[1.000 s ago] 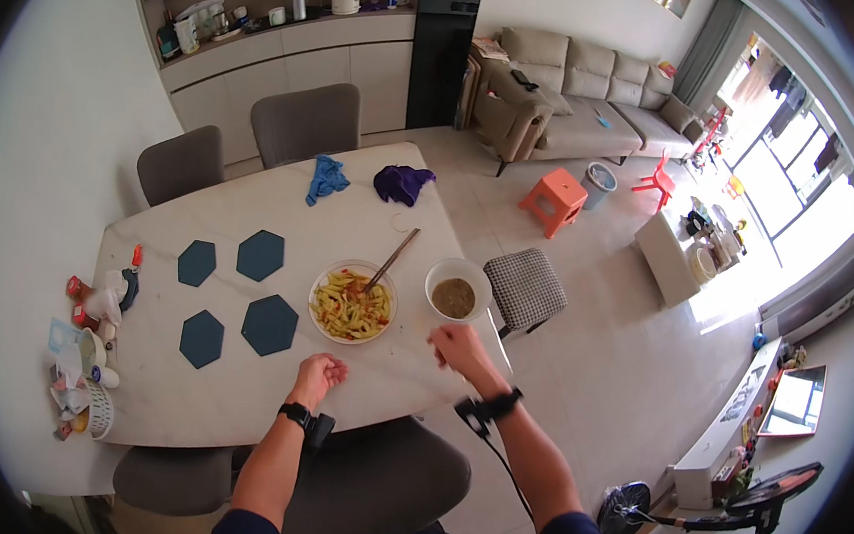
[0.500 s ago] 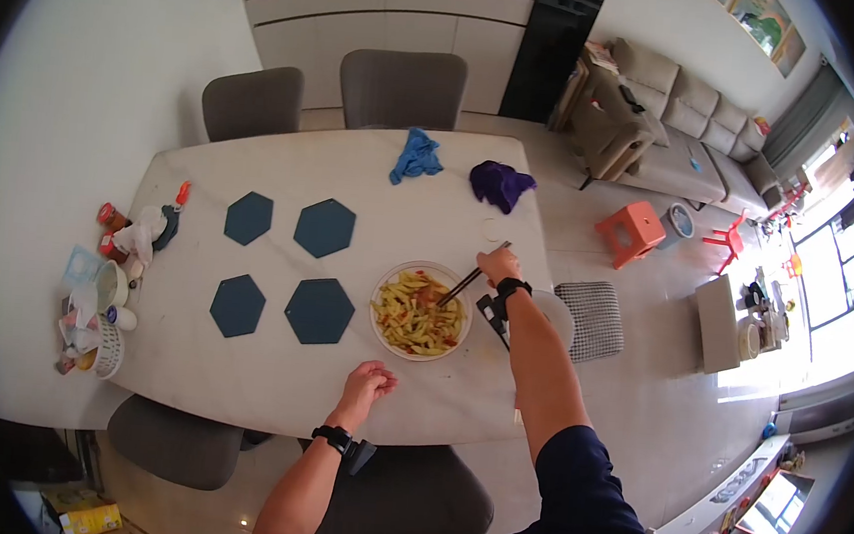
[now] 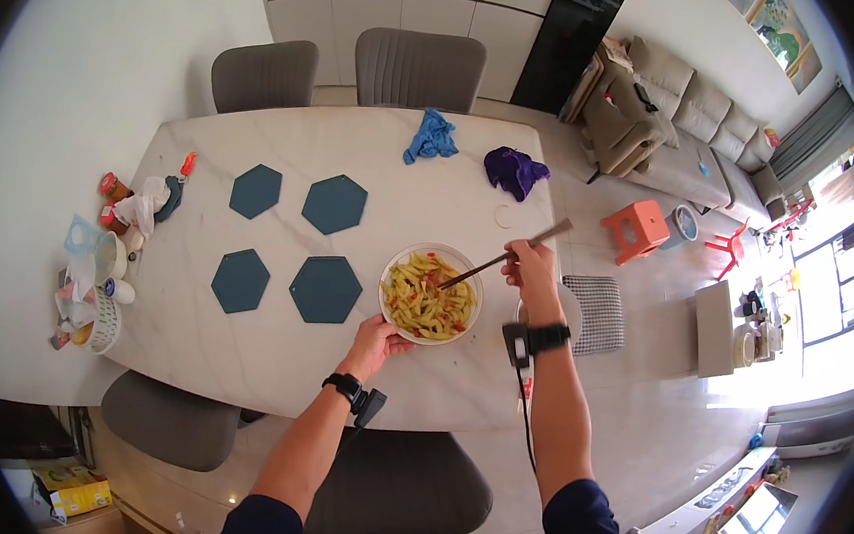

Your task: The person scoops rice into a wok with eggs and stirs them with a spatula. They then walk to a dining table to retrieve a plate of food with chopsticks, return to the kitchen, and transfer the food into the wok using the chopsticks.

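A white bowl (image 3: 478, 316) holds yellow-green strips of food (image 3: 422, 302) with red bits among them. My left hand (image 3: 377, 347) grips the bowl's near left edge. With my right hand (image 3: 532, 272), at the right of the bowl, I hold dark chopsticks (image 3: 487, 266) closed in my fingers. They slant down to the left, their tips in the food and their thick ends pointing up to the right. Part of a round pale thing (image 3: 567, 303) shows behind my right wrist; its kind is unclear.
Several dark blue hexagonal mats (image 3: 326, 289) lie left of the bowl. A blue cloth (image 3: 432, 137) and a purple cloth (image 3: 516, 173) are at the table's far side. Jars, bags and a white basket (image 3: 105, 327) crowd the left edge. Grey chairs (image 3: 419, 71) surround the table.
My left hand has moved from the bare tabletop up to the bowl's edge and taken hold. My right hand has shifted right, and the chopsticks now lean lower. The view has shifted slightly.
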Tool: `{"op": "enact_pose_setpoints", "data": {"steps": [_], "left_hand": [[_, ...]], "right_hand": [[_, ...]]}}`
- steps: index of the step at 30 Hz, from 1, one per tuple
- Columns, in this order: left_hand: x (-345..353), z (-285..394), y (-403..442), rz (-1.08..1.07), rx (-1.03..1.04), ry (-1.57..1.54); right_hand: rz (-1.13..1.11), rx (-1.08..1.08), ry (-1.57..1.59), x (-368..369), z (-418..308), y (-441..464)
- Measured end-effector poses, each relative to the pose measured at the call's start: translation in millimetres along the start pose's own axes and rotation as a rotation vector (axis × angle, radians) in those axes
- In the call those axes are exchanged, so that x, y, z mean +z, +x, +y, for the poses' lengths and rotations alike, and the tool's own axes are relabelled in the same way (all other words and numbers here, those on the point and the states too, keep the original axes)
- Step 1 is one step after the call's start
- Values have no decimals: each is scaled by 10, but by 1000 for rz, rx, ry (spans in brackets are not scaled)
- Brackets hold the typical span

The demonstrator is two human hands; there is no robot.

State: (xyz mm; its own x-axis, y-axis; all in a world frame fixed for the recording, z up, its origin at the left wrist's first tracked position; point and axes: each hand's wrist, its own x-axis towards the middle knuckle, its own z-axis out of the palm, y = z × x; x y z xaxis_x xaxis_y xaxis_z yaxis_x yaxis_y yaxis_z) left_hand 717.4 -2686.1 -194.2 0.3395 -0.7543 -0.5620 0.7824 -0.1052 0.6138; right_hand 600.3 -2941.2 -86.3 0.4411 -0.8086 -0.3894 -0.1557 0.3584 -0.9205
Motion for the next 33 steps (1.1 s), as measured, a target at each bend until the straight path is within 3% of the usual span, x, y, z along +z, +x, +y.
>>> {"op": "enact_pose_setpoints", "data": {"steps": [4, 7, 11, 13, 16, 24, 29, 33], "left_hand": [[-5, -47, 70, 36, 51, 62], [22, -97, 41, 67, 112, 87], [-61, -95, -278, 80, 188, 100], [-194, -40, -561, 53, 177, 95], [-411, 87, -1120, 30, 155, 87], [-1635, 443, -3622, 140, 255, 151], [-2557, 519, -5479, 308, 397, 173], [-3346, 240, -6616, 468, 526, 47]], "right_hand": [[-35, -212, 267, -214, 187, -813], [44, -205, 411, -195, 311, -1333], [104, -248, 323, -73, 252, -2017], [105, -356, 132, -14, 187, -2327], [1, -438, 68, 99, 60, -2681], [-387, -572, -42, 1168, 155, -4007], [-768, -711, -69, 2326, 408, -5032], [-1015, -671, 22, 3378, 872, -5696]]}}
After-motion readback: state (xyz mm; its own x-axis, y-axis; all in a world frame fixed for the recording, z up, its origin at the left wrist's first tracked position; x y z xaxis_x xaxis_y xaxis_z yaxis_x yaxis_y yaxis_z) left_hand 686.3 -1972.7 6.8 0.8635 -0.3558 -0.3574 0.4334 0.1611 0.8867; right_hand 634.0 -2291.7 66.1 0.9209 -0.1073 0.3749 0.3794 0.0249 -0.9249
